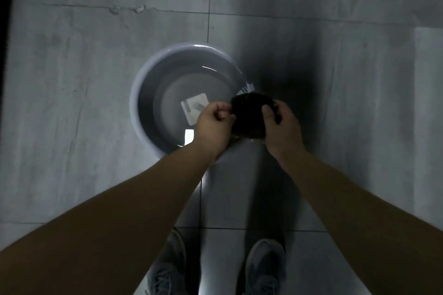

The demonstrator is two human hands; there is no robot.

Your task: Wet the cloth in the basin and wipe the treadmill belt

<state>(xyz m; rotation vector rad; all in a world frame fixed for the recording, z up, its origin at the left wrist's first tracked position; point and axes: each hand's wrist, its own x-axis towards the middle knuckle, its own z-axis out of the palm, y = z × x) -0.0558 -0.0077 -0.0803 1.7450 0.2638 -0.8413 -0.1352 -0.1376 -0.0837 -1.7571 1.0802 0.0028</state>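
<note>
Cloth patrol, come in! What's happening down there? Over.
Left hand and right hand grip dark cloth. Cloth over basin rim, not in water. Nothing blocking.

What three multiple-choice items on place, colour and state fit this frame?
1. Where is the cloth relative to the basin?
A. sunk on its bottom
B. held over its right rim
C. far off on the floor

2. What colour is the cloth?
A. white
B. yellow
C. dark, near black

3. Who grips the cloth?
A. both hands
B. left only
C. neither hand

Key: 1 B, it overlaps the right rim, up in the hands; 2 C, it looks near black against the pale basin; 3 A, the left hand and right hand each curl fingers on a side of it.
</note>
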